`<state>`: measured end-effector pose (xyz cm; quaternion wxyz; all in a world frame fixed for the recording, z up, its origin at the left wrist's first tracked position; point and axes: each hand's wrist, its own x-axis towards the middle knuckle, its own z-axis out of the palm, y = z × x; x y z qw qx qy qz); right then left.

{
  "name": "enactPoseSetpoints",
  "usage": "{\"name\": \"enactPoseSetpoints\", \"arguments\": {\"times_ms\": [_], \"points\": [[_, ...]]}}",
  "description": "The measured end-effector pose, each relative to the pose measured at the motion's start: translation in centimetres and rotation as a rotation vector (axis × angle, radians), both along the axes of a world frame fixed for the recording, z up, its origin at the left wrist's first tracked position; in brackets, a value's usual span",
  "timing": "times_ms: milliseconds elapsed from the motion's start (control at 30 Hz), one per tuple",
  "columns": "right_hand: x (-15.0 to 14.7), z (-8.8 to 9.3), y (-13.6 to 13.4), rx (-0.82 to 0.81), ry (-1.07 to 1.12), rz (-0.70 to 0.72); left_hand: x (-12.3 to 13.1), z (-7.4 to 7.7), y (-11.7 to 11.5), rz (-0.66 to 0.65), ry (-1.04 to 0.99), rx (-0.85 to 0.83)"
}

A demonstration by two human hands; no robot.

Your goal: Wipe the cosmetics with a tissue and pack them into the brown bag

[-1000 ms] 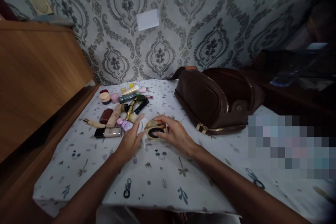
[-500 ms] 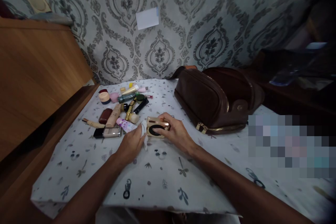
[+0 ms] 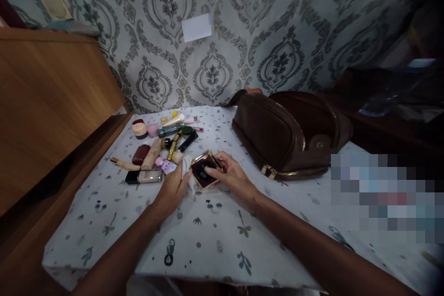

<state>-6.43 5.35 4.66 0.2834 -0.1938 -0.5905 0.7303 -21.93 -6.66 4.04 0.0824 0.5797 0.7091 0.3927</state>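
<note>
My right hand grips a square gold-edged compact with a dark face, its thumb lying across the front. My left hand is closed on a white cloth or tissue, pressed to the compact's left edge. Just beyond my left hand lie a purple-and-white tube, a foundation bottle with a black cap and a beige tube. Several more cosmetics, among them a green-lidded pot and a pink sponge, are spread farther back.
A brown leather bag stands open at the back right. A wooden cabinet borders the left side. The patterned cloth covers the table, which meets a papered wall. A blurred-out patch hides the right edge.
The compact has turned in my right hand, so its dark face now shows toward me instead of the gold side. The cloth stays against its left edge.
</note>
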Motion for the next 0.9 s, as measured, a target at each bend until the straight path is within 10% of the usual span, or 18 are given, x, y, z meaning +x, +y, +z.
{"name": "enactPoseSetpoints", "arguments": {"times_ms": [900], "points": [[0.6, 1.1, -1.3, 0.528, -0.035, 0.097, 2.5, 0.9, -0.7, -0.04, 0.63, 0.287]]}}
